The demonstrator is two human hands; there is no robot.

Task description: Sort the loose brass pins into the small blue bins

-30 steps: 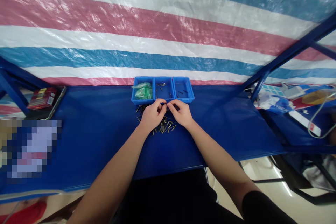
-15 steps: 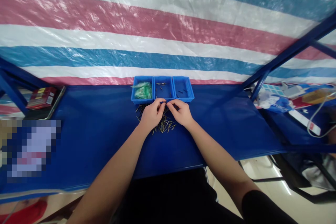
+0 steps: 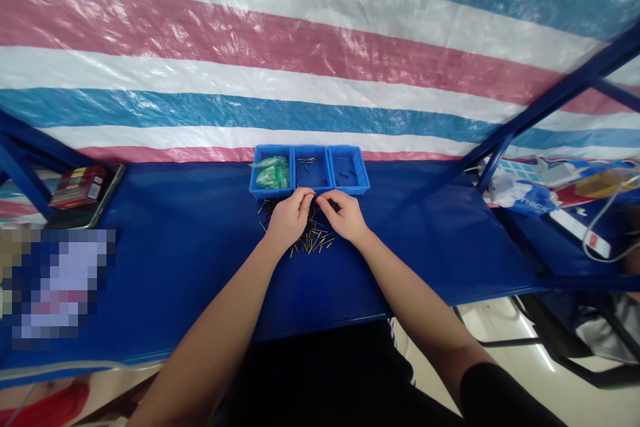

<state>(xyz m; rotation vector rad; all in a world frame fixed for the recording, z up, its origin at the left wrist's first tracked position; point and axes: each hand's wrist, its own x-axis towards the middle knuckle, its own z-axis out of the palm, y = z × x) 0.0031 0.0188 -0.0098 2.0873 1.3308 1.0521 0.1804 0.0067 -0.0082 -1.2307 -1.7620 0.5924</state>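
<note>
My left hand (image 3: 290,215) and my right hand (image 3: 345,215) meet fingertip to fingertip just in front of the middle blue bin (image 3: 314,183). Both are closed in a pinch; whatever lies between the fingertips is too small or hidden to name. Beneath and between them spreads a pile of thin brass-coloured and dark pins (image 3: 313,240), partly covered by my left hand. A few slim pieces lie in the middle bin. The right blue bin (image 3: 364,181) holds a few short dark pieces, and the left blue bin (image 3: 255,188) holds green-and-clear plastic bags (image 3: 273,173).
The blue table (image 3: 200,267) backs onto a striped plastic sheet (image 3: 300,73). A red box (image 3: 79,187) sits on a dark tray at left. Blue metal frame bars (image 3: 545,93) slant at the right, by plastic packages (image 3: 525,193) and a white power strip (image 3: 580,232).
My fingertips have shifted very slightly against each other, the right ones a little to the left. The bins and the pile look the same.
</note>
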